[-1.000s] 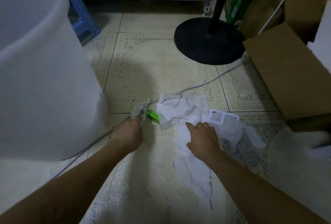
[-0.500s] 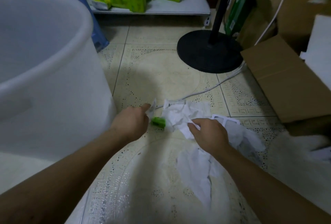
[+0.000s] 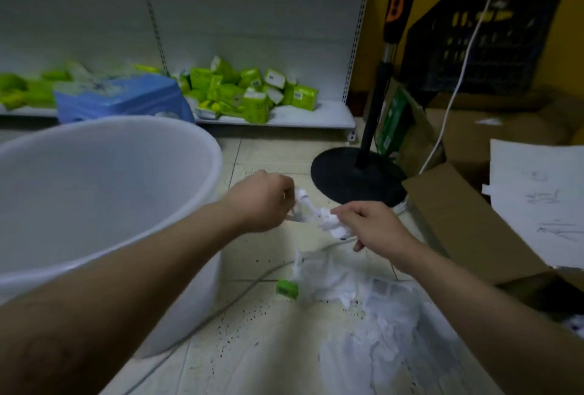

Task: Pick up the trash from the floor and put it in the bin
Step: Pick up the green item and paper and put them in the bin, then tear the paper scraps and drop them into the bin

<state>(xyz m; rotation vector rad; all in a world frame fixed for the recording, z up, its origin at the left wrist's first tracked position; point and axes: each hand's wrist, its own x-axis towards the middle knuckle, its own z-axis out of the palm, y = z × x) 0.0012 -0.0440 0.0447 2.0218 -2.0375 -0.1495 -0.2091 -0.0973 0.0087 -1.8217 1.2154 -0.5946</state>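
Two hands curl around crumpled white paper scraps (image 3: 319, 217): left hand (image 3: 262, 201) and right hand (image 3: 373, 227), beside a large white plastic bin (image 3: 189, 148).

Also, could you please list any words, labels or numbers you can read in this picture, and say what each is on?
No text here can be read.
Green packets on the shelf: white labels, too blurred.
White sheet at the right: dark scribbles, illegible.
Green box beside the fan stand: print too blurred.
Green scrap on the floor: too small to tell.
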